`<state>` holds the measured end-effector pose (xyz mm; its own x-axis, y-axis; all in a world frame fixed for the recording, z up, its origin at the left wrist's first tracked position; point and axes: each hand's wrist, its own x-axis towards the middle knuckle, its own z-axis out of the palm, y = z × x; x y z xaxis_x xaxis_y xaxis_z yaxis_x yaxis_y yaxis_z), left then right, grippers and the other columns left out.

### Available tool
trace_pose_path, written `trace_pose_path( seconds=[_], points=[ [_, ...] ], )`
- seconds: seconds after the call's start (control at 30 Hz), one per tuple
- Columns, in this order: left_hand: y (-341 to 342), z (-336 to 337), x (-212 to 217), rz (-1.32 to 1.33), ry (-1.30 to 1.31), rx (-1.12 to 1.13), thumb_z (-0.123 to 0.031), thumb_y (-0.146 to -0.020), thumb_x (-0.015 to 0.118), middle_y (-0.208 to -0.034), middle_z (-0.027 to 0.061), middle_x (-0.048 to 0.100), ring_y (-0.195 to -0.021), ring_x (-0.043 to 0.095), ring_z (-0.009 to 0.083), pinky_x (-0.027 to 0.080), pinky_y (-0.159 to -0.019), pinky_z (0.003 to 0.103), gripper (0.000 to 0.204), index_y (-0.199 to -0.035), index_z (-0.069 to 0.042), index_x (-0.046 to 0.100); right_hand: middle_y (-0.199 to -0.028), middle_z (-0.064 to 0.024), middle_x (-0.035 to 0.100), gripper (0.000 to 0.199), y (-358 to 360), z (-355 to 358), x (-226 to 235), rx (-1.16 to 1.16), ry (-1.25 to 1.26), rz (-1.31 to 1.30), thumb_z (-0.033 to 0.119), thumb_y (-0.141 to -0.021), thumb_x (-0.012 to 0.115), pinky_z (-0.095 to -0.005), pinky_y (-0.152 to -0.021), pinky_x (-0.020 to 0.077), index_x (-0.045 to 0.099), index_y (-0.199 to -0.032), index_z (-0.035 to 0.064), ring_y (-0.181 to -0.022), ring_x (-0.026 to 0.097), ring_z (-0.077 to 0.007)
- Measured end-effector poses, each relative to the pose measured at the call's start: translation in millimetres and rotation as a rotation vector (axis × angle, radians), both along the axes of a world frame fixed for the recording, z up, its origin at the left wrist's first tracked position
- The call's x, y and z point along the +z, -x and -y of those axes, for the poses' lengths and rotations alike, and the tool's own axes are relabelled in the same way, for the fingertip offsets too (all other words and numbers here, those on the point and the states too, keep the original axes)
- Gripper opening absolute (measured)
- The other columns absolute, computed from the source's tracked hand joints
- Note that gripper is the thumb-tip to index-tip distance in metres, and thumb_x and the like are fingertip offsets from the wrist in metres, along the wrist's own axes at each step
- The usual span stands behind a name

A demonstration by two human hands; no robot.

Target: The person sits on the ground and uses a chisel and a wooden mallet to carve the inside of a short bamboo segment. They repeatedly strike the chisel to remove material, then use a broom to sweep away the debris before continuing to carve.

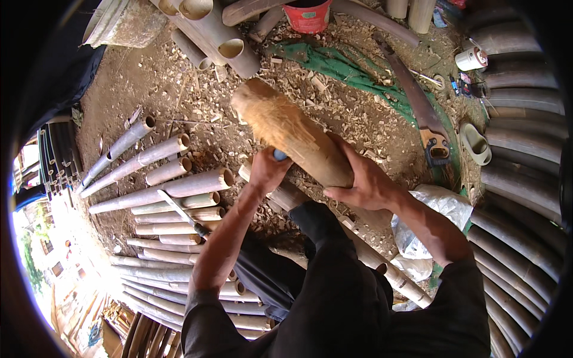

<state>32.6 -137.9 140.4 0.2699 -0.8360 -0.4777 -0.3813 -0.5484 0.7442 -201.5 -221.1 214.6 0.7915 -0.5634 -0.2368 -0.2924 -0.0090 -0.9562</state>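
A thick bamboo piece [292,134] lies slantwise in front of me, its upper side scraped to pale, frayed fibres towards the far end. My right hand [365,178] is closed around its near right end, the thumb along the underside. Against its left side my left hand [268,170] is closed; a bit of something blue [279,154] shows at the top of the fist, and the rest is hidden. Under my hands and leg runs a bamboo pole [286,194]. To the left, a knife [182,212] with a long blade and dark handle rests on bamboo lengths.
Cut bamboo poles [161,209] lie in rows at left, and more poles [519,173] line the right. A handsaw [412,89] lies on green netting [340,68] at far right, near a sandal [475,144]. Shavings cover the dirt; a red bucket [307,18] stands at the back.
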Motion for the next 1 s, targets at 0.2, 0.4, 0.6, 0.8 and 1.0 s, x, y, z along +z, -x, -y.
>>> trace_pose_path(
  seconds=[0.2,0.4,0.6,0.8,1.0],
  points=[
    [-21.7,-22.7,11.3,-0.169,0.176,-0.177,-0.028,-0.086,0.073,-0.071,0.0014,0.061,-0.065,0.055,0.0096,0.045,-0.059,0.028,0.026,-0.088,-0.004,0.064,-0.139,-0.0233,0.041,0.102,-9.8,1.5,28.2,-0.298,-0.169,0.258,0.029,-0.076,0.078,-0.0391,-0.107,0.0368,0.015,-0.148,-0.0031,-0.129,0.043,-0.029],
    [-18.7,-39.6,37.8,-0.106,0.353,-0.175,-0.028,-0.089,0.07,-0.081,0.0028,0.061,-0.074,0.057,0.0128,0.048,-0.07,0.03,0.029,-0.101,-0.005,0.058,-0.14,-0.0204,0.041,0.104,-11.2,21.8,36.1,-0.38,-0.065,0.264,0.035,-0.076,0.079,-0.0378,-0.108,0.0345,0.016,-0.148,-0.006,-0.13,0.042,-0.0269],
    [-17.4,4.5,36.3,-0.511,0.461,0.16,-0.029,-0.091,0.068,-0.072,-0.0026,0.054,-0.058,0.048,0.0042,0.037,-0.046,0.02,0.025,-0.093,-0.008,0.053,-0.14,-0.0191,0.042,0.102,10.6,21.9,23.2,-0.409,-0.067,0.139,0.035,-0.075,0.079,-0.0375,-0.108,0.0339,0.018,-0.148,-0.0048,-0.13,0.042,-0.0264],
    [-33.4,11.1,-12.6,-0.29,0.386,0.322,-0.03,-0.087,0.074,-0.057,-0.0063,0.049,-0.047,0.043,0.0028,0.032,-0.042,0.02,0.03,-0.075,-0.009,0.056,-0.14,-0.0188,0.042,0.104,9.9,22.8,13.9,-0.423,-0.143,0.065,0.037,-0.075,0.078,-0.0378,-0.107,0.0351,0.017,-0.148,-0.0043,-0.129,0.044,-0.0266],
    [-34.4,7.7,-28.1,-0.331,0.357,0.324,-0.024,-0.088,0.073,-0.057,-0.0061,0.05,-0.046,0.043,0.003,0.031,-0.042,0.021,0.028,-0.072,-0.007,0.058,-0.14,-0.0188,0.042,0.103,5.5,27.6,12.2,-0.416,-0.109,0.061,0.037,-0.075,0.077,-0.0382,-0.107,0.0352,0.018,-0.148,-0.0041,-0.128,0.045,-0.0264]
  ],
)
